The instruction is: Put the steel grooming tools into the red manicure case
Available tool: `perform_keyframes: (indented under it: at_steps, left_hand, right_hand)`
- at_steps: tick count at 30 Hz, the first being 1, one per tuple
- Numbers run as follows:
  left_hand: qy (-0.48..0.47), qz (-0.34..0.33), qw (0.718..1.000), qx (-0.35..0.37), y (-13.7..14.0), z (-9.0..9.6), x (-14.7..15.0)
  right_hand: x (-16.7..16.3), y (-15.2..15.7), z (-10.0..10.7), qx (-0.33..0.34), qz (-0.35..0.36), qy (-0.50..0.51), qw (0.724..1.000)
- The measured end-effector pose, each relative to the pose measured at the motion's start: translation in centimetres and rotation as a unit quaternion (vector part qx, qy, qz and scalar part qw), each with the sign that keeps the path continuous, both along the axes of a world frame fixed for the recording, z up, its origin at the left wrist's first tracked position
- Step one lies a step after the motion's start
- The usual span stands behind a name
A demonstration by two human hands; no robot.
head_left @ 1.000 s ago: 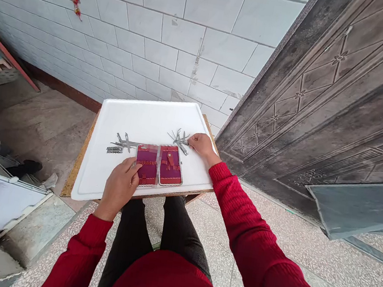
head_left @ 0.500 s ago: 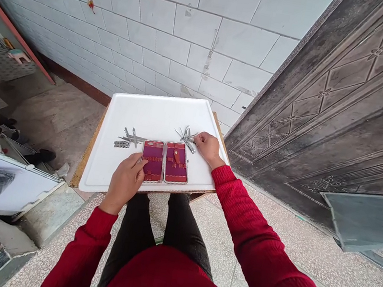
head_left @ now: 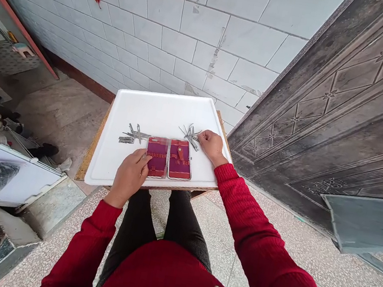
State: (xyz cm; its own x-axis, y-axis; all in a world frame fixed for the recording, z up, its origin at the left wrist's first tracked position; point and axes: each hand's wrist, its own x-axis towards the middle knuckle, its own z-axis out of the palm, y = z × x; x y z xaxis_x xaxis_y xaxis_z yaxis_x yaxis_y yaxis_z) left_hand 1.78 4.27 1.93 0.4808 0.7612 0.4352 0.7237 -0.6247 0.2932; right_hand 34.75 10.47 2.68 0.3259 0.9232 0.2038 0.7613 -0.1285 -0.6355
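You're best bracing the open case (head_left: 175,166) with your left hand (head_left: 130,173) while your right hand (head_left: 212,146) is gently working at overlapping tools (head_left: 191,137), both grips unclear.

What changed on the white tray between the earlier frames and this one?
Little: the camera's view shifted, so the whole scene sits a bit further right and higher in the picture. No clear taking hold or letting go shows. The left hand stays at the left edge of the open manicure case, the right hand at the right-hand pile of metal grooming tools; small shifts within it are too fine to tell.
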Motion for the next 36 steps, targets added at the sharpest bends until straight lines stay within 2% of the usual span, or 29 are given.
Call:
perform_keyframes:
  at_steps: [7,16,28,32,36]
  left_hand:
    - [-0.011,-0.008,1.0,0.028,0.0,-0.3,0.0]
    - [-0.022,-0.002,0.999,0.047,-0.3,0.0,0.0]
    - [-0.061,0.009,0.995,0.083,-1.5,-2.4,-1.1]
    - [-0.065,0.006,0.995,0.081,-1.9,-2.5,-1.1]
    - [-0.072,0.006,0.993,0.094,-2.1,-2.6,-1.0]
  right_hand:
    - [0.2,0.1,-0.4,0.021,0.002,0.002,1.0]
    - [0.2,0.2,-0.4,0.011,-0.005,-0.012,1.0]
    - [0.5,0.1,-0.9,0.026,0.006,0.016,1.0]
    - [0.8,0.2,-1.4,0.049,0.006,0.055,0.997]
    - [0.8,0.1,-1.5,0.103,-0.001,0.098,0.99]
